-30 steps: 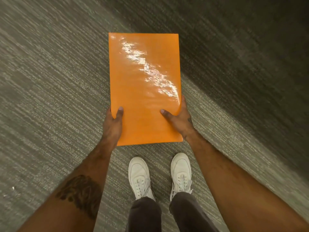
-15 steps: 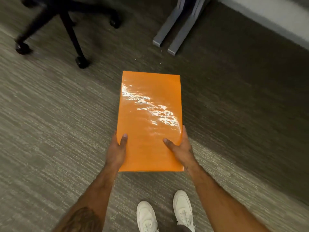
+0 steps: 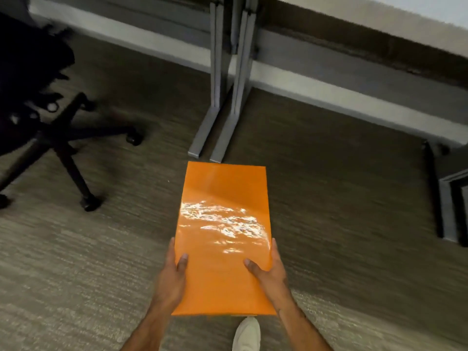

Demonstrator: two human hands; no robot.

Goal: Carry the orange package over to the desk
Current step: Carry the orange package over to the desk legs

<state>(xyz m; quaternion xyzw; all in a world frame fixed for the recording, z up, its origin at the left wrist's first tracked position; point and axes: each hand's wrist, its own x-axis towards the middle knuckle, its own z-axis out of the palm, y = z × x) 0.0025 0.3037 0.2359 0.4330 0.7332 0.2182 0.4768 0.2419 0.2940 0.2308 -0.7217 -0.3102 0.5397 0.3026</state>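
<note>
A flat, glossy orange package (image 3: 222, 231) is held level in front of me above the carpet. My left hand (image 3: 172, 277) grips its near left edge with the thumb on top. On the near right edge sits my right hand (image 3: 269, 273), thumb also on top. The fingers of both hands are hidden under the package. The desk (image 3: 379, 19) runs across the top right of the view, only its front edge showing, with its grey legs (image 3: 222, 102) just beyond the package's far end.
A black office chair (image 3: 50, 117) on castors stands at the left. Another dark grey desk leg (image 3: 448, 198) is at the right edge. A pale baseboard (image 3: 329, 92) runs under the desk. One white shoe (image 3: 247, 334) shows on the carpet below the package.
The view has tilted up and moved forward: the desk legs and chair have come much closer and the desk edge has appeared. Both hands keep the same grip on the package.
</note>
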